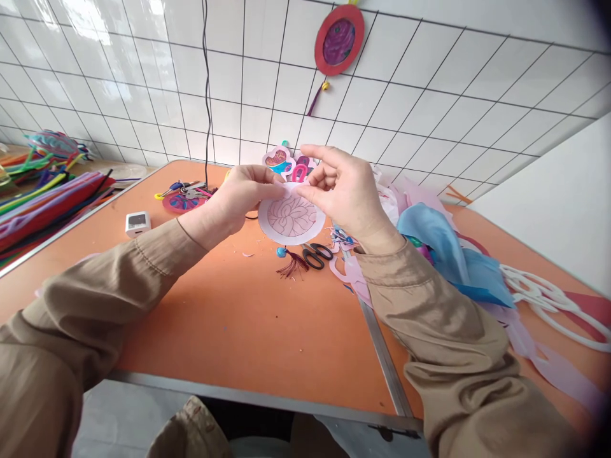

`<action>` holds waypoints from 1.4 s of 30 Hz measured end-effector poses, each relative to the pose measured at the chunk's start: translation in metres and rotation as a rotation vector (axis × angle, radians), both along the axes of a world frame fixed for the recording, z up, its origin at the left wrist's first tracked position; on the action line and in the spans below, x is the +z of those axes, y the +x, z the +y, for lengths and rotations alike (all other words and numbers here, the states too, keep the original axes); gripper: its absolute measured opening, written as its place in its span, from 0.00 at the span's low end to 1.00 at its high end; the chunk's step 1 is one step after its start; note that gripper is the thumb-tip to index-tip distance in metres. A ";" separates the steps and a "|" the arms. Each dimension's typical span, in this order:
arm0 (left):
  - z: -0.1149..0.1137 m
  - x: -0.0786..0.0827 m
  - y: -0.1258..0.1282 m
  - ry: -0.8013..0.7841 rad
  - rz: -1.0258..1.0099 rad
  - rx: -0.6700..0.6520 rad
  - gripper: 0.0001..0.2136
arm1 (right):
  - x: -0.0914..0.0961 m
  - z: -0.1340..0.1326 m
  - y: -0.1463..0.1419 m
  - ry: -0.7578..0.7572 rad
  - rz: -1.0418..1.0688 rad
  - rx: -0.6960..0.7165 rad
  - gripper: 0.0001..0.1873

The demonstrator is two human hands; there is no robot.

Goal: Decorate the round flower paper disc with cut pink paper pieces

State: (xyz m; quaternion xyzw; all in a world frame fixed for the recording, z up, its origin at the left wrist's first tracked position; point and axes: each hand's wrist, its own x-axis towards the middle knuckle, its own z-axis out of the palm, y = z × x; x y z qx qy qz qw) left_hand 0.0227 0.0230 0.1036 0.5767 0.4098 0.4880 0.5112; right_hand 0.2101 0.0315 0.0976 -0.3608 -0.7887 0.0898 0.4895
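Observation:
A round pale pink paper disc [291, 218] printed with a flower outline hangs above the orange table [238, 318]. My left hand [241, 194] pinches the disc's top edge with its fingers closed. My right hand [341, 187] meets it from the right, thumb and forefinger pinched on the same top edge, the other fingers lifted. Under the disc lie black-handled scissors [317, 254] and a dark red tassel with a blue bead [290, 262].
A small white device [137, 222] and keys on a pink-blue disc [184, 197] lie at the left. Coloured pipe cleaners [42, 197] fill the far left. Blue and pink paper scraps [443, 254] pile up at the right. A red round ornament [338, 39] hangs on the tiled wall.

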 end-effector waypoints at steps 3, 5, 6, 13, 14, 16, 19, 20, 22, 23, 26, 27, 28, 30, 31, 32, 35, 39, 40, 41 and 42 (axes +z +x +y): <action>0.000 0.003 -0.002 -0.077 -0.008 -0.033 0.08 | 0.000 0.000 -0.001 -0.031 0.007 -0.001 0.27; -0.002 0.005 -0.002 -0.095 -0.018 -0.050 0.09 | 0.000 -0.001 -0.001 -0.045 0.012 -0.003 0.27; -0.003 0.006 -0.002 -0.106 -0.019 -0.055 0.09 | 0.000 -0.001 -0.001 -0.050 0.015 -0.004 0.28; -0.004 0.008 0.000 -0.177 -0.038 -0.031 0.10 | 0.001 -0.001 -0.001 -0.077 0.027 0.002 0.28; -0.004 0.008 0.000 -0.182 -0.048 -0.029 0.10 | 0.001 -0.002 -0.001 -0.083 0.029 -0.001 0.28; -0.004 0.008 0.000 -0.193 -0.064 -0.022 0.09 | 0.002 -0.003 -0.002 -0.097 0.034 -0.011 0.29; -0.006 0.008 0.001 -0.202 -0.067 -0.010 0.09 | 0.003 -0.004 -0.001 -0.101 0.029 -0.022 0.28; -0.006 0.008 0.001 -0.203 -0.065 -0.010 0.09 | 0.003 -0.004 -0.001 -0.098 0.023 -0.022 0.28; -0.006 0.008 0.001 -0.198 -0.064 -0.014 0.10 | 0.003 -0.003 0.001 -0.091 0.009 -0.018 0.28; -0.005 0.007 0.001 -0.195 -0.064 -0.018 0.10 | 0.003 -0.003 0.002 -0.087 0.002 -0.016 0.28; -0.003 0.006 -0.001 -0.192 -0.061 -0.030 0.10 | 0.002 -0.002 0.004 -0.064 -0.018 -0.008 0.27; -0.002 0.005 -0.001 -0.191 -0.059 -0.033 0.10 | 0.003 -0.001 0.004 -0.053 -0.026 -0.005 0.26; -0.001 0.005 -0.001 -0.188 -0.055 -0.039 0.10 | 0.003 -0.001 0.005 -0.043 -0.035 -0.003 0.25; -0.001 0.004 -0.002 -0.177 -0.047 -0.046 0.10 | 0.003 -0.002 0.005 -0.027 -0.054 -0.005 0.24; -0.001 0.004 -0.002 -0.170 -0.044 -0.045 0.10 | 0.004 -0.002 0.005 -0.022 -0.062 -0.011 0.24; -0.001 0.004 -0.001 -0.164 -0.042 -0.044 0.10 | 0.004 -0.003 0.005 -0.018 -0.066 -0.019 0.25; -0.003 0.003 -0.001 -0.146 -0.039 -0.037 0.10 | 0.005 -0.005 0.004 -0.006 -0.063 -0.036 0.29; -0.002 0.002 -0.001 -0.109 -0.033 -0.036 0.10 | 0.005 -0.007 0.002 0.010 -0.054 -0.036 0.30; -0.002 0.002 -0.001 -0.097 -0.031 -0.034 0.10 | 0.005 -0.007 0.002 0.015 -0.056 -0.039 0.30; -0.002 0.001 -0.001 -0.086 -0.028 -0.033 0.09 | 0.005 -0.007 0.002 0.019 -0.063 -0.044 0.29; -0.002 0.001 -0.001 -0.074 -0.024 -0.034 0.09 | 0.005 -0.007 0.002 0.026 -0.073 -0.051 0.29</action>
